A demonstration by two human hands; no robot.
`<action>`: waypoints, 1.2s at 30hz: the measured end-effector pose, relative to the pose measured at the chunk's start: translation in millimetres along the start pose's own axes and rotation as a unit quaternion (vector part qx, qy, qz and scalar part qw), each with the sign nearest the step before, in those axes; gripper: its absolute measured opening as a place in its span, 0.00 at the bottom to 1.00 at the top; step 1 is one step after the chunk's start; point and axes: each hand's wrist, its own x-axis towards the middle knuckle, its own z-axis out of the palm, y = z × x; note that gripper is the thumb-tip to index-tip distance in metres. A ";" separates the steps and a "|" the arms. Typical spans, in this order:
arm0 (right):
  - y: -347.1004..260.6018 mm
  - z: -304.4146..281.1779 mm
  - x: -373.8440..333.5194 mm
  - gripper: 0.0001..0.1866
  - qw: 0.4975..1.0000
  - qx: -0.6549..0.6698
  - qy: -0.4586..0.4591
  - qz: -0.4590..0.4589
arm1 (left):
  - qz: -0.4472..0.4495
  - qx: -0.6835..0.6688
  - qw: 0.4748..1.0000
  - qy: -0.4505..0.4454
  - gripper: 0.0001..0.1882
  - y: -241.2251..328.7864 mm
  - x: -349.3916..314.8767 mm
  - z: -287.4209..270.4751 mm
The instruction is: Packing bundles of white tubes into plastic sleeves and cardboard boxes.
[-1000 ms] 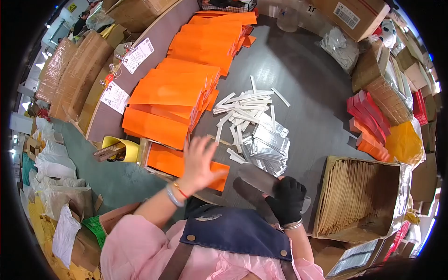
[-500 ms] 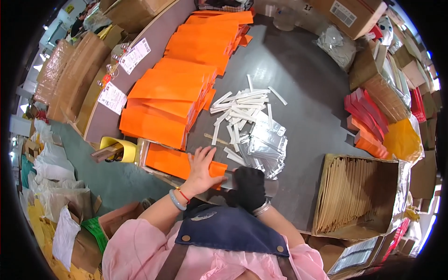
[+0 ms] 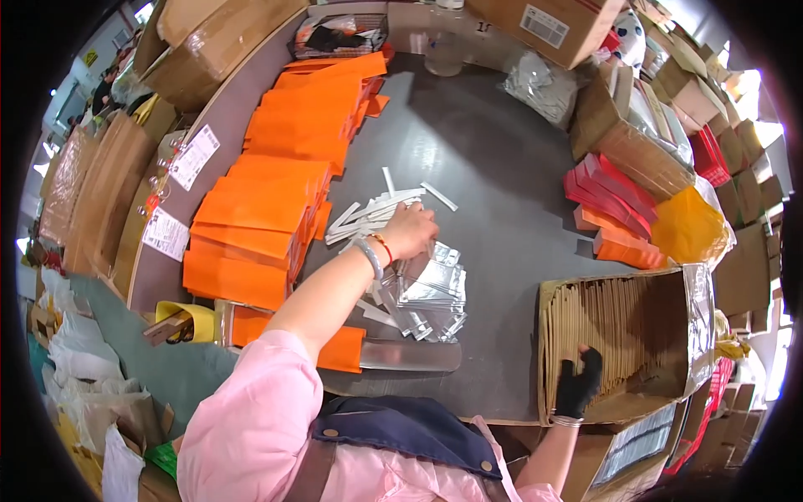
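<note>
My left hand (image 3: pixel 408 230) is over the heap of white strips (image 3: pixel 364 219), fingers bent down and tips hidden; anything pinched there cannot be made out. Just nearer lie flat silvery packets (image 3: pixel 433 284) in clear film. My right hand (image 3: pixel 579 383), in a black glove with bare fingertips, is at the left side of an open carton (image 3: pixel 698 335). Its thumb and fingers are apart against the upright brown card pieces (image 3: pixel 615 322) inside. Beneath my left forearm an orange paper piece (image 3: pixel 341 350) lies on a smooth, shiny strip (image 3: pixel 410 356) along the near table edge.
Overlapping orange paper stacks (image 3: pixel 251 226) cover the table's left side. A yellow holder (image 3: pixel 196 322) hangs at the left edge. Red paper bundles (image 3: pixel 611 197), orange bundles (image 3: pixel 623 247) and a cardboard box (image 3: pixel 636 151) stand at the right. A clear bottle (image 3: pixel 443 54) is at the back.
My left hand has left the orange paper and moved up and right onto the white strips. My gloved right hand has swung right from the near edge to the carton. The view has shifted right.
</note>
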 end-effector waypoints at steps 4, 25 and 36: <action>56.1 -34.5 -2.1 0.13 0.991 -0.076 0.023 0.112 | 0.018 0.033 0.994 -0.101 0.07 0.4 17.8 -10.2; 67.4 -45.7 1.2 0.15 0.961 -0.115 0.010 0.249 | 0.036 -0.300 0.953 -0.008 0.08 103.4 -114.3 -66.5; -105.6 40.4 -24.5 0.11 0.907 0.075 -0.369 -0.188 | -0.083 -0.149 0.983 0.062 0.28 92.3 -228.6 -30.2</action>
